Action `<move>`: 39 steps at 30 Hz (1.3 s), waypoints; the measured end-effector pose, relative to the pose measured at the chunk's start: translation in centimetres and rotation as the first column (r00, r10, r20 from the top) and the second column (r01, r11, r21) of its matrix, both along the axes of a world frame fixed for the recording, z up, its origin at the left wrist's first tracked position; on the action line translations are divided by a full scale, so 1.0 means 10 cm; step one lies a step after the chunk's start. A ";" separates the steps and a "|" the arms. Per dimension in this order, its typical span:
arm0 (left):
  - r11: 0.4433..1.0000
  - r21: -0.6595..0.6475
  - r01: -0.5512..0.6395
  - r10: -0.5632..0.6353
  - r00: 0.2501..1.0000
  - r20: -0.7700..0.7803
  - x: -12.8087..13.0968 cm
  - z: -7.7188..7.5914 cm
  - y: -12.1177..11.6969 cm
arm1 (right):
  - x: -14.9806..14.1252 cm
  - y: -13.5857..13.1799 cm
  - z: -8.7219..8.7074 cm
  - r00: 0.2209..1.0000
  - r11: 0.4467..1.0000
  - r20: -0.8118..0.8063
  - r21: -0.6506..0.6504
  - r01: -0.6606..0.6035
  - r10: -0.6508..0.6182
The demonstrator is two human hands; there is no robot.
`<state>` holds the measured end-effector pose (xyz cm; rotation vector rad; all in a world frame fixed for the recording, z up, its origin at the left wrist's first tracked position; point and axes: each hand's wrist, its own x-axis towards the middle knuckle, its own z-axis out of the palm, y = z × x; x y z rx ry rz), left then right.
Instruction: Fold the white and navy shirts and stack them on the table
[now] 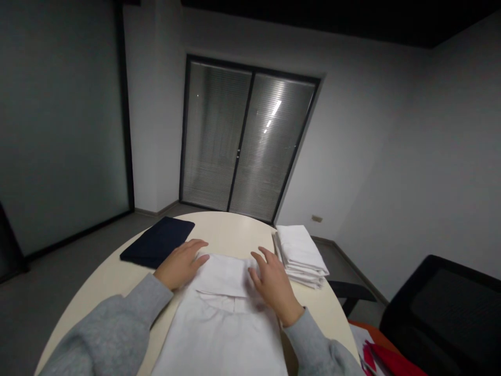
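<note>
A white garment (223,339), perhaps a shirt, lies on the table in front of me. Its far end is folded over into a flat band, and a curved edge shows just below that band. At the left corner of the fold is my left hand (183,263), fingers apart, with the thumb at the cloth's edge. On the other side, my right hand (271,282) has its fingers spread and slightly bent over the right end of the band. Neither hand visibly grips the fabric. Whether the right fingertips touch it, I cannot tell.
The round cream table (230,224) bears a folded navy cloth (158,243) at the left and a stack of folded white cloths (301,250) at the right. Beyond its right edge stands a black mesh chair (450,308), with red fabric (395,360) low beside it.
</note>
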<state>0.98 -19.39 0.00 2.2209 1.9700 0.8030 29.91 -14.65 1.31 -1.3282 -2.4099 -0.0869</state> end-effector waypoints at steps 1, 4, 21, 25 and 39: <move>0.999 0.000 0.054 -0.054 0.998 -0.012 0.06 0.02 -0.04 | -0.06 -0.03 0.02 0.998 0.998 0.013 0.004 -0.069 0.069; 0.972 -0.144 0.187 -0.200 0.976 -0.086 0.29 -0.08 -0.14 | -0.20 -0.02 -0.08 0.972 0.968 0.074 -0.134 -0.212 0.223; 0.977 -0.095 0.192 -0.210 0.943 -0.258 0.30 -0.20 0.16 | -0.03 0.33 -0.51 0.977 0.917 0.179 -0.396 -0.038 0.118; 0.933 -0.314 0.172 -0.260 0.929 -0.264 0.25 -0.28 0.39 | -0.04 0.33 -0.45 0.968 0.924 0.212 -0.380 -0.047 0.136; 0.700 -0.289 0.653 -0.671 0.740 0.049 0.99 0.02 -1.00 | -0.54 0.91 0.14 0.896 0.882 0.362 -0.467 -0.065 0.257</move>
